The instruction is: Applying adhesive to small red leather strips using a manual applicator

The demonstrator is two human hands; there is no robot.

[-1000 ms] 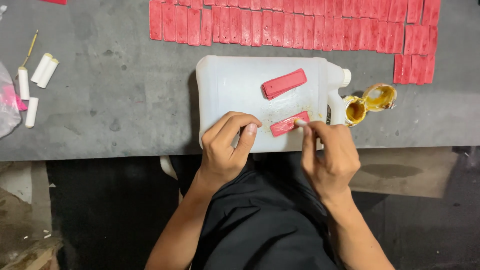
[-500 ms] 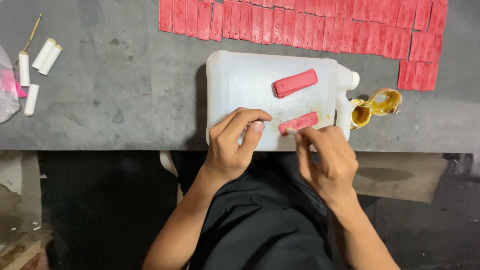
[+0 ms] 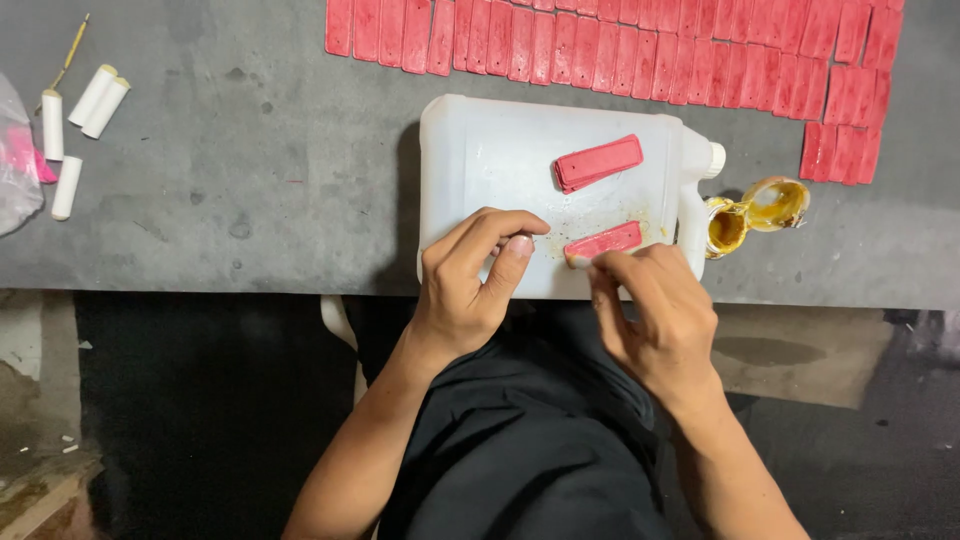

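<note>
A white plastic jerrycan (image 3: 490,150) lies flat on the grey table, half over its front edge. On top of it are a single red flat bar (image 3: 606,239) and a small stack of red bars (image 3: 598,162). My right hand (image 3: 655,315) pinches a thin white-tipped stick (image 3: 577,262) and touches its tip to the left end of the single bar. My left hand (image 3: 468,285) rests on the can just left of that bar. Its fingers are curled together, the thumb tip is close to the bar, and nothing shows in it.
An open tin of yellow paste (image 3: 726,226) and its lid (image 3: 776,203) sit right of the can's cap. Rows of many red bars (image 3: 620,45) fill the table's far side. At far left lie white cylinders (image 3: 92,100), a thin brush (image 3: 72,52) and a plastic bag (image 3: 14,175).
My right hand has drawn the stick tip along the single red bar from its right end to its left end. My left hand has stayed put on the can.
</note>
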